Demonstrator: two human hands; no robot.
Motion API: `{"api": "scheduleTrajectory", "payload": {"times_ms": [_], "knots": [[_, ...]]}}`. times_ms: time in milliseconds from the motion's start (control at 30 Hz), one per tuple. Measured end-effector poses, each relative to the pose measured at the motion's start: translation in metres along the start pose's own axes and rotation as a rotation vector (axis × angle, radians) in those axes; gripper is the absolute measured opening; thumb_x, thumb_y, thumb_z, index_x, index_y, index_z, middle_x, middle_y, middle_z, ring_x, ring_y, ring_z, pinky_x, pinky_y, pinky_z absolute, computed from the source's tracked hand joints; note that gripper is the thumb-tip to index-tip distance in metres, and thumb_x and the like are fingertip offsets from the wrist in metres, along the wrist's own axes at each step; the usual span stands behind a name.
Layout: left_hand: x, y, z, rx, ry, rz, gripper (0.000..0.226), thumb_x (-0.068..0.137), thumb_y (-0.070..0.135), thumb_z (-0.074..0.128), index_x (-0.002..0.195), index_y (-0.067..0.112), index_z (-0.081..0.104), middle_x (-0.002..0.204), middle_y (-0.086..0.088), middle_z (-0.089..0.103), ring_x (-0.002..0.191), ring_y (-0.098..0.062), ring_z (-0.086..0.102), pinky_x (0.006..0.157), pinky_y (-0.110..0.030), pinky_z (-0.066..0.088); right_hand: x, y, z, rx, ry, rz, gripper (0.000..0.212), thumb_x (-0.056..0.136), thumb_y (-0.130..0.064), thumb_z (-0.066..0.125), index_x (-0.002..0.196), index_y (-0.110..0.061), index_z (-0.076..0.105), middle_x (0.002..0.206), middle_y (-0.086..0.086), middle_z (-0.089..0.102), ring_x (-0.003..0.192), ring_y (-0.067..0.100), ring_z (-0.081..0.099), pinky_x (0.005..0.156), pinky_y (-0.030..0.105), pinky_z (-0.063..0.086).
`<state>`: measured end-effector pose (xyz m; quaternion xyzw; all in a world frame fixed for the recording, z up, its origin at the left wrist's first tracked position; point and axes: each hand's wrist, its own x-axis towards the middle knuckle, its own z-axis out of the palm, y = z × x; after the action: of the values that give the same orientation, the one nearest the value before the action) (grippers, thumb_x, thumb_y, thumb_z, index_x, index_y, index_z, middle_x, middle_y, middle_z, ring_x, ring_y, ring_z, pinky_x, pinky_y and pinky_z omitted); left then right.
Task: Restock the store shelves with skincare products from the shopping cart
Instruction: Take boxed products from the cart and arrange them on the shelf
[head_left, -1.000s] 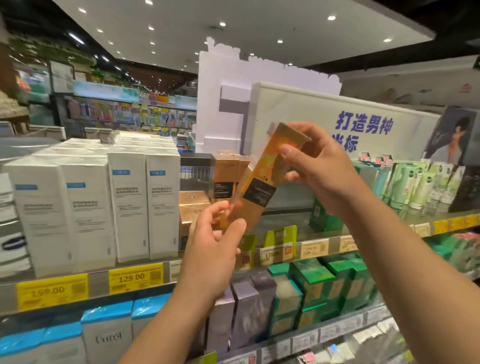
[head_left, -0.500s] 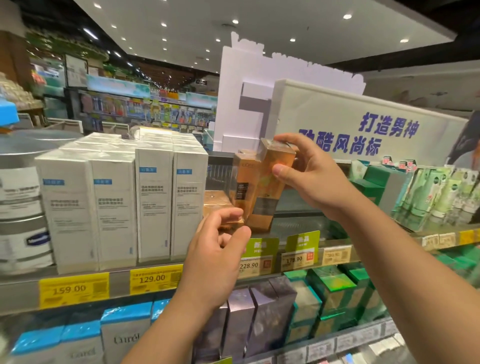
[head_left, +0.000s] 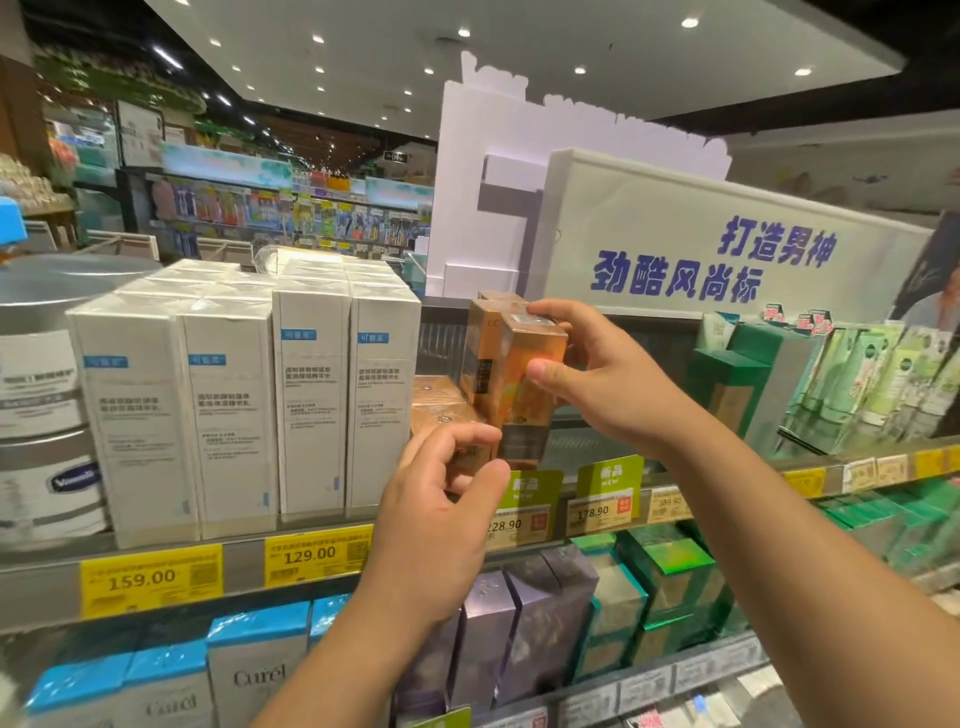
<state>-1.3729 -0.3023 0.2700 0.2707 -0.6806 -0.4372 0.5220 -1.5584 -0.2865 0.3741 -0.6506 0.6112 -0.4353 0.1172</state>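
My right hand grips a tall orange box near its top, thumb on the front and fingers over the lid. The box stands upright at the front of the upper shelf, beside another orange box behind it. Low gold boxes lie to its left. My left hand is just below and in front, fingers loosely curled close to the box's lower left corner; I cannot tell whether they touch it.
Tall white boxes fill the shelf to the left, with silver tins further left. Green boxes and tubes stand to the right. Purple and green boxes and blue-topped boxes fill the shelf below. Price tags line the edges.
The orange box went from tilted in the air to upright on the shelf beside the other orange box. My left hand released its lower end and stays just below it.
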Motion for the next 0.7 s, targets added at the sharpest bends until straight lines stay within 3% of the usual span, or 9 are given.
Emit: {"api": "scheduleTrajectory", "payload": {"times_ms": [100,200,333,433,600,700], "knots": [[0.0,0.0,0.0,-0.016,-0.006,-0.008,0.024,0.082,0.049,0.06,0.105,0.048,0.065,0.11,0.023,0.061,0.094,-0.012,0.066,0.085,-0.037,0.06,0.0,0.001,-0.004,0.018,0.016,0.011,0.051,0.097,-0.019,0.07,0.142,-0.03,0.048,0.127,-0.004,0.064,0.111,0.018,0.067,0.085,0.043,0.064],[-0.002,0.001,0.0,-0.04,-0.013,-0.029,0.021,0.082,0.047,0.059,0.102,0.051,0.065,0.103,0.021,0.065,0.091,-0.016,0.067,0.08,-0.037,0.06,-0.004,0.002,-0.013,0.069,0.09,-0.023,0.048,0.094,-0.018,0.073,0.136,-0.023,0.051,0.117,-0.001,0.068,0.102,0.017,0.071,0.077,0.042,0.065],[-0.003,0.006,0.004,-0.05,-0.001,-0.051,0.018,0.083,0.05,0.06,0.1,0.048,0.065,0.093,0.012,0.07,0.085,-0.022,0.067,0.076,-0.051,0.06,-0.013,0.008,-0.023,0.24,0.326,-0.083,0.041,0.093,-0.02,0.076,0.128,-0.018,0.056,0.114,0.004,0.067,0.101,0.02,0.069,0.068,0.028,0.059],[-0.002,0.013,0.009,-0.044,0.01,-0.078,0.011,0.091,0.052,0.06,0.101,0.049,0.06,0.085,0.007,0.071,0.073,-0.02,0.069,0.073,-0.054,0.059,-0.022,0.012,-0.025,0.466,0.518,-0.054,0.036,0.094,-0.019,0.073,0.125,-0.018,0.055,0.111,0.005,0.066,0.091,0.016,0.07,0.066,0.032,0.059],[-0.001,0.026,0.019,0.004,0.027,-0.075,0.027,0.096,0.046,0.061,0.117,0.047,0.044,0.107,0.009,0.067,0.074,-0.007,0.073,0.081,-0.044,0.061,-0.041,0.015,-0.024,0.858,0.687,0.024,0.038,0.104,-0.022,0.057,0.14,-0.03,0.05,0.112,0.006,0.07,0.086,0.016,0.074,0.063,0.039,0.061],[0.001,0.034,0.031,-0.068,-0.047,-0.099,0.042,0.096,0.051,0.057,0.132,0.037,0.042,0.107,0.01,0.07,0.076,-0.005,0.075,0.085,-0.041,0.06,-0.052,0.018,-0.014,1.099,0.644,0.052,0.042,0.103,-0.024,0.057,0.144,-0.021,0.049,0.122,0.014,0.071,0.103,0.028,0.073,0.07,0.041,0.062]]}}
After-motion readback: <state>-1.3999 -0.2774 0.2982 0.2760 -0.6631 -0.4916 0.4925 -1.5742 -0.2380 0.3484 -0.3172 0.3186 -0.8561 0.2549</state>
